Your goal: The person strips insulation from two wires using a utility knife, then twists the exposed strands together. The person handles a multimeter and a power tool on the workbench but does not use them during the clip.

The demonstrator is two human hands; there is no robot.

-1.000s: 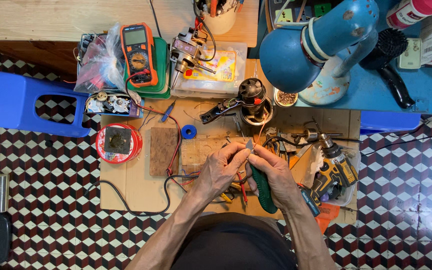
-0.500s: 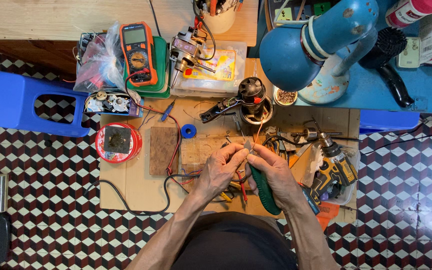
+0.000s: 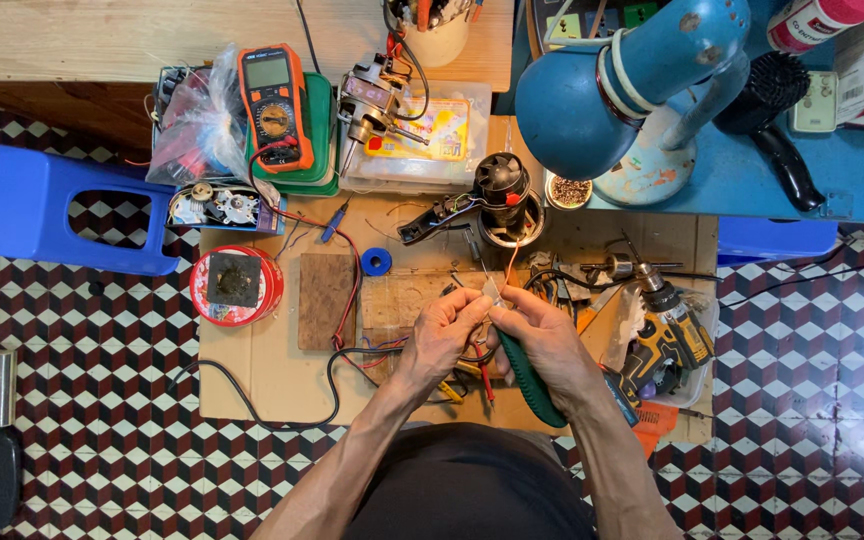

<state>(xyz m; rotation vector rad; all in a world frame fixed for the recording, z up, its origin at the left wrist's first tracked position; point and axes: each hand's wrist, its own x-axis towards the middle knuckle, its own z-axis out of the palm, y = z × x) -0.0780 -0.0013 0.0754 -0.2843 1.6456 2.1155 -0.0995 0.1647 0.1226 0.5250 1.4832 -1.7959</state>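
While both hands, left and right, are pinching together on a thin wire, it is likely handling light and limp; gripping near its end suits.

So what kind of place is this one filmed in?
Probably a small home electronics repair bench set on a tiled floor: an orange multimeter, a cordless drill and a small motor lie around the hands.

The floor has little red, black and white cube shapes. A flat brown cardboard sheet lies on it. A blue plastic stool stands at one side. A wooden table and a blue desk lamp sit up top.
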